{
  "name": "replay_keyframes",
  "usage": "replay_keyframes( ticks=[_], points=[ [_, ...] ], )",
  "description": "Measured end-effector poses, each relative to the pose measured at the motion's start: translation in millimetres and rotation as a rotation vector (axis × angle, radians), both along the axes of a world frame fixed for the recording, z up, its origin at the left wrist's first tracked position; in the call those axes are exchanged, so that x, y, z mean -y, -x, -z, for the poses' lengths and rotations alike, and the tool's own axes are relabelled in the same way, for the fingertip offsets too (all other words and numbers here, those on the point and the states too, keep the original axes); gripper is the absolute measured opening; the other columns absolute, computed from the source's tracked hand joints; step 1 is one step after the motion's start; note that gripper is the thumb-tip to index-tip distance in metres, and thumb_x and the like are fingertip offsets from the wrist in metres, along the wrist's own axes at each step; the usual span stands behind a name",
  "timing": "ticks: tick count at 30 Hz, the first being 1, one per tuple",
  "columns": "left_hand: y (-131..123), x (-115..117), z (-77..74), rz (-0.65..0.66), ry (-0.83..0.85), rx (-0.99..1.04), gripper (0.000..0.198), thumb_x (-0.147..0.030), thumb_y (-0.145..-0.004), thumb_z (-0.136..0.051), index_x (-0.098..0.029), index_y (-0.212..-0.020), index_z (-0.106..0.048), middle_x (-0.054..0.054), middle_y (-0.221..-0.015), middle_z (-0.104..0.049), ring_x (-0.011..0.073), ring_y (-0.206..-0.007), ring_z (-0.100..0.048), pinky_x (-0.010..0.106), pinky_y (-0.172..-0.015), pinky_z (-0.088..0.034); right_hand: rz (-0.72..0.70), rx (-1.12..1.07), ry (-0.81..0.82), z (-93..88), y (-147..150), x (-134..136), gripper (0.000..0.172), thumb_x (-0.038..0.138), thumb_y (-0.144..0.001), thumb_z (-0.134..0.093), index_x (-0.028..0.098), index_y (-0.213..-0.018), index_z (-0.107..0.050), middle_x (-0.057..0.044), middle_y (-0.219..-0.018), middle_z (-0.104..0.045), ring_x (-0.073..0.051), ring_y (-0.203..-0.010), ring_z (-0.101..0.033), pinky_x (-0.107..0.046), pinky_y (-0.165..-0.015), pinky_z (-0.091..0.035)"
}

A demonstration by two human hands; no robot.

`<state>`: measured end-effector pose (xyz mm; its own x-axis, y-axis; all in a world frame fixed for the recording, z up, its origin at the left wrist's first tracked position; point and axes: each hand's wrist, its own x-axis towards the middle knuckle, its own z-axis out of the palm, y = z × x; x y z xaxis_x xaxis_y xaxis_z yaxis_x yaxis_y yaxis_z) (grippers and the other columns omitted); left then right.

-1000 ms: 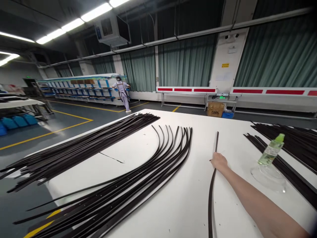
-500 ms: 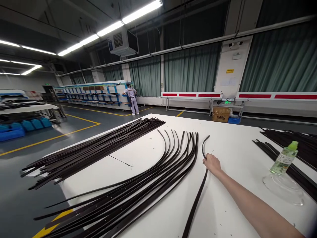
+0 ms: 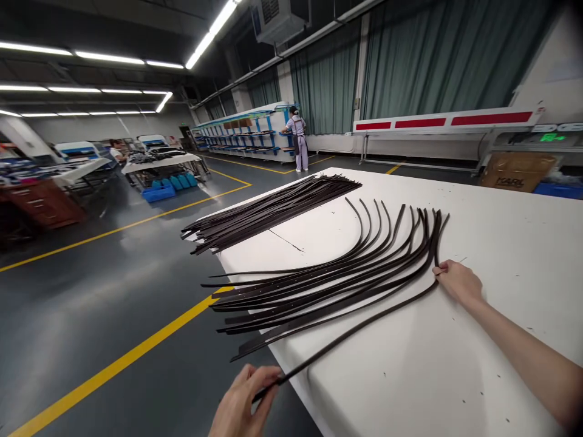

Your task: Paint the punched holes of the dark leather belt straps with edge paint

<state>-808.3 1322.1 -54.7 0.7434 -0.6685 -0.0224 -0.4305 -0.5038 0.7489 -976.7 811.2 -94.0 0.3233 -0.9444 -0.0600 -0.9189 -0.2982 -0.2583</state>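
Note:
One long black strip [image 3: 359,325] stretches between my two hands across the corner of the white table [image 3: 387,382]. My left hand [image 3: 249,397] pinches its near end, just off the table's edge. Toward its far end, my right hand [image 3: 459,282] grips the same strip, low over the tabletop. Beyond that point the strip's tip bends up alongside a row of similar curved black strips [image 3: 319,285]. These lie side by side, their near ends hanging past the table edge.
A thick pile of black strips [image 3: 268,212] lies along the table's far left side. A person [image 3: 297,138] stands at a blue and white rack [image 3: 246,136] in the back. A cardboard box [image 3: 517,172] is beneath a bench at right. Yellow lines mark the grey floor.
My left hand has come into view, holding the strip's near end. The strip in my right hand now lies against the curved row. The view has swung left; the spray bottle is out of sight.

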Motion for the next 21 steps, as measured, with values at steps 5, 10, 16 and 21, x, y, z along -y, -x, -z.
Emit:
replay_keyframes(
  ticks=[5, 10, 16, 21],
  points=[
    [-19, 2, 5.5, 0.013, -0.077, 0.278, 0.021, -0.033, -0.091, -0.05, -0.028, -0.097, -0.069, 0.005, -0.086, -0.066, 0.0207, -0.08, -0.064, 0.03, -0.065, -0.054, 0.023, 0.033, 0.003, 6.1, -11, -1, 0.032, 0.038, -0.094, -0.055, 0.015, -0.115, -0.059, -0.007, -0.109, -0.063, -0.018, -0.096, -0.063, -0.039, -0.084, -0.053],
    [-29, 5, 8.4, 0.048, -0.059, 0.487, 0.022, -0.03, -0.093, -0.048, -0.024, -0.097, -0.068, 0.005, -0.084, -0.069, 0.022, -0.08, -0.061, 0.033, -0.067, -0.053, 0.037, 0.053, 0.003, 7.5, -12, -3, 0.032, 0.039, -0.094, -0.054, 0.015, -0.114, -0.059, -0.007, -0.108, -0.063, -0.017, -0.094, -0.063, -0.038, -0.083, -0.053],
    [-32, 7, 6.7, 0.047, -0.056, 0.58, 0.024, -0.029, -0.093, -0.046, -0.023, -0.097, -0.068, 0.006, -0.09, -0.071, 0.0219, -0.08, -0.062, 0.033, -0.068, -0.054, 0.045, 0.071, -0.002, 7.6, -12, -3, 0.032, 0.039, -0.094, -0.054, 0.015, -0.114, -0.06, -0.007, -0.11, -0.063, -0.017, -0.095, -0.063, -0.038, -0.084, -0.053],
    [-31, 6, 3.1, 0.035, -0.047, 0.606, 0.021, -0.029, -0.091, -0.051, -0.025, -0.101, -0.069, 0.005, -0.092, -0.071, 0.0222, -0.084, -0.063, 0.032, -0.068, -0.054, 0.036, 0.078, -0.018, 4.8, -9, -5, 0.032, 0.04, -0.094, -0.054, 0.016, -0.114, -0.06, -0.007, -0.111, -0.063, -0.018, -0.097, -0.063, -0.039, -0.085, -0.053]
  ],
)
